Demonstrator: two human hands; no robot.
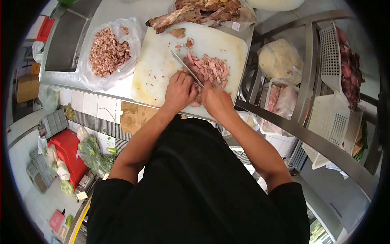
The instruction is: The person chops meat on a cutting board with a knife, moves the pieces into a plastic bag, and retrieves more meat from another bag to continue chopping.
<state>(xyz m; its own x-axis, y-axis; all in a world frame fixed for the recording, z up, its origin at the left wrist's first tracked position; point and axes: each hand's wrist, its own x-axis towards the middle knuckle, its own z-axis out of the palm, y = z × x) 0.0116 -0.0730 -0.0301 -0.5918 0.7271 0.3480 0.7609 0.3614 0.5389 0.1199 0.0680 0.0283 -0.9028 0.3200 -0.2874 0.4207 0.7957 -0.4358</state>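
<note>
A knife (187, 67) is in my right hand (216, 99), its blade pointing up and left over the white cutting board (156, 53). Beside the blade, my left hand (179, 91) presses with bent fingers on a piece of meat (196, 100) that is mostly hidden under the hands. Sliced pink meat (209, 70) lies in a heap to the right of the blade. A few brown scraps (178, 33) rest near the board's top edge.
An open plastic bag of chopped meat (107, 53) stands left of the board. Large roasted pieces (178, 18) lie behind it. A metal rack (306, 73) with bagged food (280, 61) and baskets (330, 118) is at the right; a sink (67, 40) is at the left.
</note>
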